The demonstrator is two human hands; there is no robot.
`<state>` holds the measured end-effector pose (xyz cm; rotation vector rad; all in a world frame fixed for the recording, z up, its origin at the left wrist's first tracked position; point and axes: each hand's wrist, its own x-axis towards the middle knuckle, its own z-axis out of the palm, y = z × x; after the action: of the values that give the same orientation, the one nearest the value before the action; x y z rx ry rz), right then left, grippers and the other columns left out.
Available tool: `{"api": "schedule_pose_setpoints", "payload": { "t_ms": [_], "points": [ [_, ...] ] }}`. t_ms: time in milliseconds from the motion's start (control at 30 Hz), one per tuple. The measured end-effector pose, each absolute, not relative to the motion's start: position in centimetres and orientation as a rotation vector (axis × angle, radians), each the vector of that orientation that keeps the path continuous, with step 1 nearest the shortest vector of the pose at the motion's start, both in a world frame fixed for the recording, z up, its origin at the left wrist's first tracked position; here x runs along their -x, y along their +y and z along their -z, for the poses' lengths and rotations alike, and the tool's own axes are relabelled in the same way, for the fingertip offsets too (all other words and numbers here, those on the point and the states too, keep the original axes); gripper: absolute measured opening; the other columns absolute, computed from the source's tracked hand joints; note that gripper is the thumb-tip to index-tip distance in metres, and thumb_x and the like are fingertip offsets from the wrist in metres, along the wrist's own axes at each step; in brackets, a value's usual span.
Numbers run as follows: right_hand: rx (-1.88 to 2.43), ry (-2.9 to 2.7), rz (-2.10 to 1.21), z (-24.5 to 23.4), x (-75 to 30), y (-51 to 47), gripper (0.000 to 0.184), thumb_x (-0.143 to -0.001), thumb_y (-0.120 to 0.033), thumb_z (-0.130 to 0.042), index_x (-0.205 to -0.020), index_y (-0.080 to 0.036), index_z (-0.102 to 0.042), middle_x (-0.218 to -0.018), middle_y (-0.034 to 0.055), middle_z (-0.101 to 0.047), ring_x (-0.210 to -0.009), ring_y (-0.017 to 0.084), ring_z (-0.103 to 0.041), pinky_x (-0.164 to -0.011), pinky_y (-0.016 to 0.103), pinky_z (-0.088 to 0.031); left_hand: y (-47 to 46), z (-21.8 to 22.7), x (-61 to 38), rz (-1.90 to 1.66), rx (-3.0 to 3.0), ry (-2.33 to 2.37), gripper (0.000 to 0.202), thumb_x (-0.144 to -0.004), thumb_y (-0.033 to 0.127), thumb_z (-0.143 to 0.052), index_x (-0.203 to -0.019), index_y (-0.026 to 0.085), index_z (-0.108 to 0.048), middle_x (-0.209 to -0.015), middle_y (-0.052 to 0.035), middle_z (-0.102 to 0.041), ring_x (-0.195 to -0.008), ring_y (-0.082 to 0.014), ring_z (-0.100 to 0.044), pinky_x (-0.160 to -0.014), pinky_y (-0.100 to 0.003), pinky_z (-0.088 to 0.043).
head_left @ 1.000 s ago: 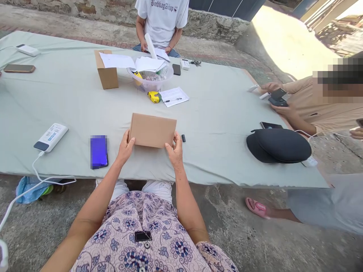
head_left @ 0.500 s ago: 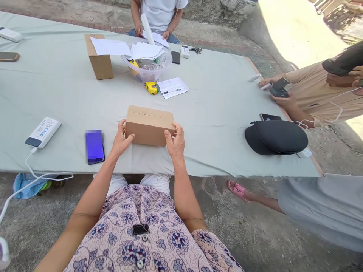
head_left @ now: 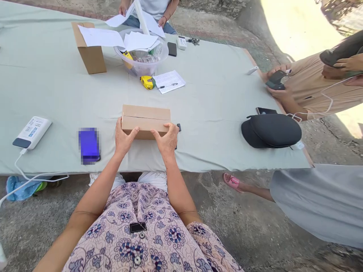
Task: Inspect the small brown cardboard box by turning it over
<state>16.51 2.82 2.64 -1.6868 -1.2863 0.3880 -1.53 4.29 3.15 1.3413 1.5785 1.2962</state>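
Pale green tablecloth [head_left: 204,105] is spreading beneath the left hand [head_left: 126,138] and right hand [head_left: 166,139], which are grasping a cardboard box [head_left: 146,121] from its near side. Just past the right hand, a small black object [head_left: 179,127] is lying half-hidden (too little shows to identify it), and farther left a phone [head_left: 89,145] is sitting with its screen blurred out.

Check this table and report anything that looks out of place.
A long white tube leans out of the clear plastic bowl, and loose white paper lies draped over the bowl and the cardboard box beside it, so that pile looks untidy.
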Motion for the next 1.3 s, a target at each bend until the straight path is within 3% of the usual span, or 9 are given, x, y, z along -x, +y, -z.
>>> {"api": "schedule_pose_setpoints", "payload": {
  "t_ms": [133, 267, 433, 633, 867, 1100, 1300],
  "points": [
    [1.561, -1.374, -0.429, -1.7, -18.6, 2.5, 0.053, -0.089, -0.071, -0.049, -0.114, -0.025, -0.057, -0.117, 0.0116, -0.058, -0.115, 0.028, -0.051, -0.097, 0.043, -0.049, 4.3, -3.0, 1.8, -1.313, -1.377, 1.529, 0.079, -0.078, 0.053, -0.077, -0.142, 0.025, -0.04, -0.146, -0.0124, -0.051, -0.136, -0.0292, -0.049, -0.116, -0.044, -0.04],
    [1.493, -1.316, -0.466, -0.4, -19.8, 2.4, 0.055, -0.094, -0.07, -0.038, -0.119, -0.026, -0.06, -0.118, 0.0107, -0.06, -0.111, 0.024, -0.058, -0.091, 0.038, -0.054, 4.4, -3.0, 1.8, -1.322, -1.387, 1.477, 0.079, -0.079, 0.056, -0.075, -0.141, 0.025, -0.039, -0.142, -0.0122, -0.053, -0.131, -0.0278, -0.053, -0.112, -0.043, -0.044],
    [1.418, -1.179, -0.598, 0.7, -19.7, 2.6, 0.066, -0.091, -0.072, -0.043, -0.135, -0.023, -0.048, -0.125, 0.0139, -0.06, -0.114, 0.024, -0.062, -0.093, 0.037, -0.056, 4.6, -2.8, 2.0, -1.314, -1.373, 1.462, 0.083, -0.077, 0.06, -0.075, -0.142, 0.024, -0.038, -0.143, -0.013, -0.051, -0.131, -0.0286, -0.052, -0.113, -0.044, -0.043],
    [1.381, -1.113, -0.628, 0.7, -19.3, 2.3, 0.064, -0.086, -0.075, -0.051, -0.125, -0.024, -0.059, -0.128, 0.0131, -0.061, -0.118, 0.026, -0.061, -0.097, 0.039, -0.056, 5.3, -2.5, 3.0, -1.255, -1.411, 1.445, 0.084, -0.078, 0.062, -0.074, -0.144, 0.026, -0.036, -0.145, -0.013, -0.05, -0.132, -0.0283, -0.053, -0.111, -0.042, -0.046],
    [1.385, -1.097, -0.72, 3.8, -19.7, 2.4, 0.069, -0.087, -0.074, -0.049, -0.129, -0.021, -0.06, -0.126, 0.0132, -0.066, -0.115, 0.024, -0.064, -0.099, 0.038, -0.056, 5.8, -2.7, 3.5, -1.234, -1.503, 1.452, 0.083, -0.079, 0.063, -0.072, -0.143, 0.025, -0.035, -0.146, -0.0137, -0.049, -0.135, -0.0283, -0.051, -0.113, -0.041, -0.045],
    [1.422, -1.081, -0.819, 6.3, -19.3, 1.4, 0.052, -0.087, -0.054, -0.055, -0.124, -0.018, -0.061, -0.113, 0.0144, -0.071, -0.1, 0.024, -0.069, -0.096, 0.043, -0.057, 5.3, -2.7, 3.2, -1.249, -1.391, 1.473, 0.086, -0.075, 0.067, -0.073, -0.142, 0.025, -0.038, -0.143, -0.0142, -0.052, -0.129, -0.0299, -0.056, -0.11, -0.044, -0.048],
    [1.365, -1.002, -0.554, 2.0, -20.0, 0.1, 0.036, -0.089, -0.047, -0.059, -0.115, -0.021, -0.061, -0.113, 0.0098, -0.062, -0.109, 0.022, -0.062, -0.099, 0.043, -0.057, 4.5, -1.7, 2.7, -1.287, -1.144, 1.331, 0.081, -0.08, 0.069, -0.065, -0.142, 0.027, -0.035, -0.148, -0.0144, -0.049, -0.132, -0.03, -0.054, -0.101, -0.041, -0.054]
  ]
}}
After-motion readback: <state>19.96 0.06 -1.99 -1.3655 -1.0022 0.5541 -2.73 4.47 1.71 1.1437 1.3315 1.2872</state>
